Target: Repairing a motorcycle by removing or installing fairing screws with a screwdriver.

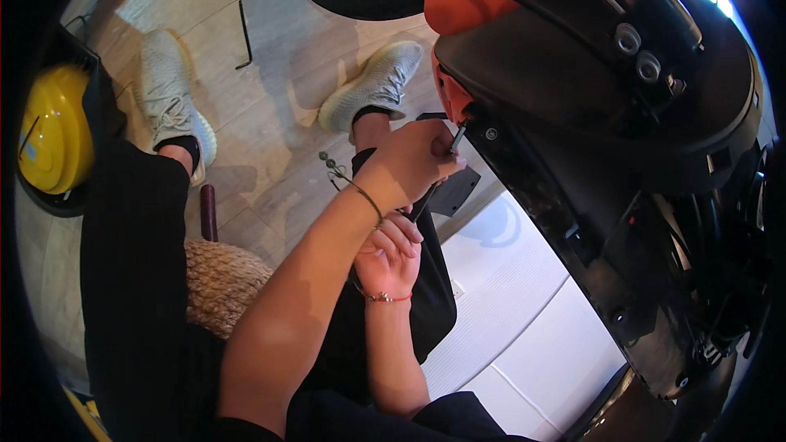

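Head view: left hand (427,151) pinching a small silver metal piece (459,138) at an orange-and-black machine (614,139).
That piece lies at two o'clock from the left hand, partly covered by it; the right hand (391,255), at seven o'clock, is loosely curled, partly behind the left forearm (307,286), and I cannot tell whether it grips anything. Clockwise around them: white panel (499,319) at five, rounded coarse woven thing (221,286) at eight, smooth yellow dome (61,131) at nine, L-shaped key (243,29) at ten on the plank floor (270,90), black tyre (364,5) at eleven.
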A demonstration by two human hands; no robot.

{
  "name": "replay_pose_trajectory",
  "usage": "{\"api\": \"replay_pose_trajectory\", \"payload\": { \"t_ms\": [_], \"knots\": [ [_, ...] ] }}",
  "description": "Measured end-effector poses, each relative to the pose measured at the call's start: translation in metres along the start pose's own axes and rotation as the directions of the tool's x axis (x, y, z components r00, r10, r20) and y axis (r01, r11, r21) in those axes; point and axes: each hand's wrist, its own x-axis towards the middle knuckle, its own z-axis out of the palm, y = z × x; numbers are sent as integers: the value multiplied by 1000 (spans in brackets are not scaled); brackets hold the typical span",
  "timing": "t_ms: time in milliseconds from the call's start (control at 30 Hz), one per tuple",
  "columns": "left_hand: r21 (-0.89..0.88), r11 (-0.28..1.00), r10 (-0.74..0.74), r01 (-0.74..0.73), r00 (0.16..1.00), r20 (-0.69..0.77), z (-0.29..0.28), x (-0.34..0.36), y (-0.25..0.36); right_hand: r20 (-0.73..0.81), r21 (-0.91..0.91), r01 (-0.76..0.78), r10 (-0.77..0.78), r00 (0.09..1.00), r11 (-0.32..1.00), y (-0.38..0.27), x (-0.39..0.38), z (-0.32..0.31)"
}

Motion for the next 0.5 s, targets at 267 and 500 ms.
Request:
{"api": "replay_pose_trajectory", "payload": {
  "t_ms": [267, 500],
  "knots": [
    [-285, 951, -71, 121, 981, 178, -9, -4, 12, -43, -326, 7, -23, 999, 945, 11, -5, 13],
    [-109, 991, -74, 78, 997, 38, -10, -2, 6, 47, -314, -66, 84, 995, 947, -1, -9, -8]
  ]
}}
